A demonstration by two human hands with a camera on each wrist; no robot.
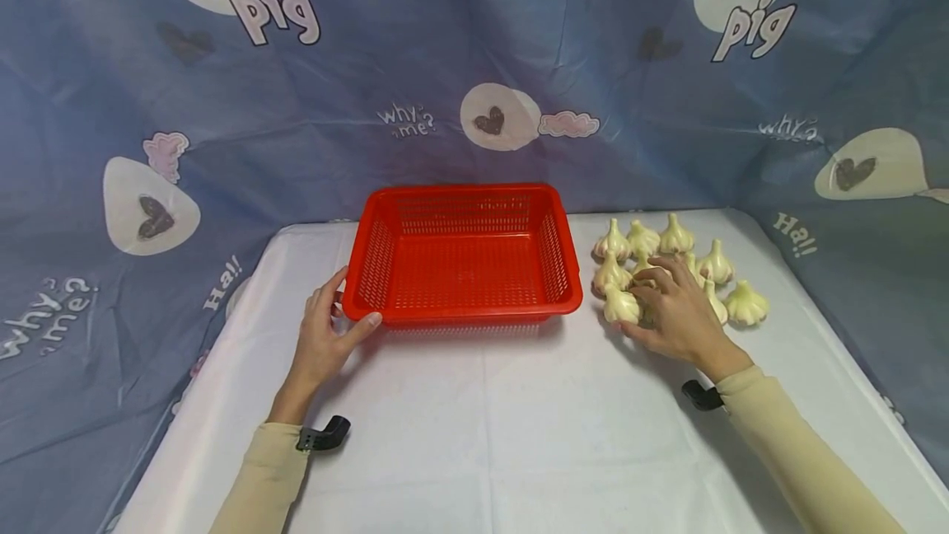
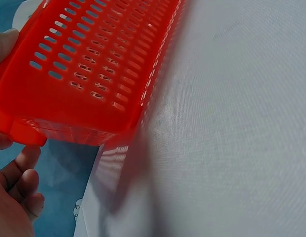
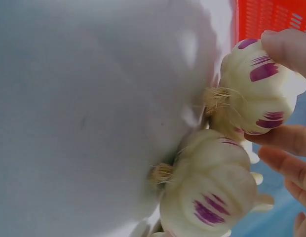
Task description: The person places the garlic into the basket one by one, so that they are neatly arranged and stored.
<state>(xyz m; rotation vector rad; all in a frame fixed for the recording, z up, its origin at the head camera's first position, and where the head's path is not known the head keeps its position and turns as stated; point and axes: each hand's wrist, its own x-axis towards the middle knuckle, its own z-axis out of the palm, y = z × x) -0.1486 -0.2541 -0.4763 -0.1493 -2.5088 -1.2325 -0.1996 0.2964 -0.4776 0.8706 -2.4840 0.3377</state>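
A red plastic basket (image 1: 463,316) with slotted walls sits in the middle of the white-covered table. My left hand (image 1: 324,336) holds its front left corner, thumb over the rim; in the left wrist view the fingers (image 2: 27,158) lie below the basket's rim. Several garlic bulbs (image 1: 745,303) are clustered to the right of the basket. Over their front edge, my right hand (image 1: 678,316) pinches one whitish garlic bulb (image 3: 264,86) with purple streaks between thumb and fingers. Another garlic bulb (image 3: 210,185) lies beside it, roots facing the wrist camera's left side.
A white cloth (image 1: 474,427) covers the table. Behind and around it hangs a blue printed sheet (image 1: 415,48), close to the basket's back rim. Each wrist wears a black strap-on camera, such as the left one's camera (image 1: 335,433).
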